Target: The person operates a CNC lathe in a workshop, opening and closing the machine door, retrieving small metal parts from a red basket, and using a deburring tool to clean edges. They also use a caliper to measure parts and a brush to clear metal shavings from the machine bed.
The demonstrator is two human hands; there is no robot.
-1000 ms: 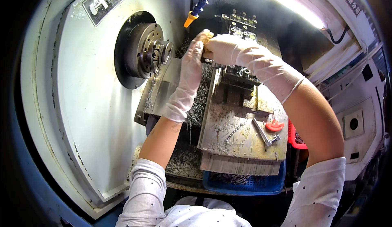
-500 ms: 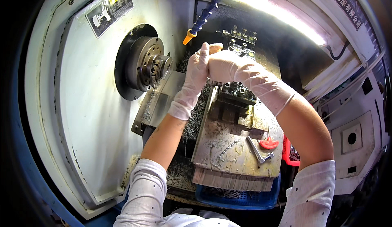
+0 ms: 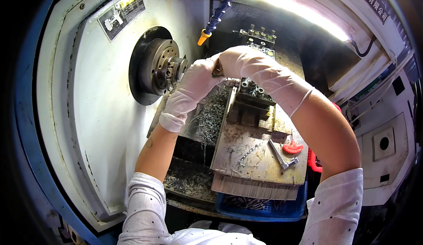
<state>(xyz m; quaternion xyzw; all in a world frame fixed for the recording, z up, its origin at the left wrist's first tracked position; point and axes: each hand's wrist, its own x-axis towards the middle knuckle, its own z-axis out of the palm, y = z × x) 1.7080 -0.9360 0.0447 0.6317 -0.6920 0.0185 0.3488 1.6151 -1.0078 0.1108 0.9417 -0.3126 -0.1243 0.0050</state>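
Note:
Both my hands wear thin white gloves and meet above the metal slide of a lathe. My left hand (image 3: 198,76) is closed, its fingers turned toward the right hand. My right hand (image 3: 240,62) is closed too, bent over from the right and touching the left. A bit of dark metal (image 3: 217,70) shows between them; its kind is hidden by the fingers. Left of my hands is the round lathe chuck (image 3: 164,68). Beneath and behind my right hand stands the tool holder block (image 3: 252,108) with several bolts.
An orange-tipped coolant hose (image 3: 204,38) hangs just beyond my hands. Metal shavings (image 3: 209,119) lie beside the slide (image 3: 233,150). On the slide rest a T-shaped metal wrench (image 3: 278,155) and a red-handled piece (image 3: 292,147). A blue basket (image 3: 264,215) stands below.
My hands have moved a little left and nearer the chuck. My left forearm has swung left, and the left wrist is lower. A bit of dark metal now shows between the hands.

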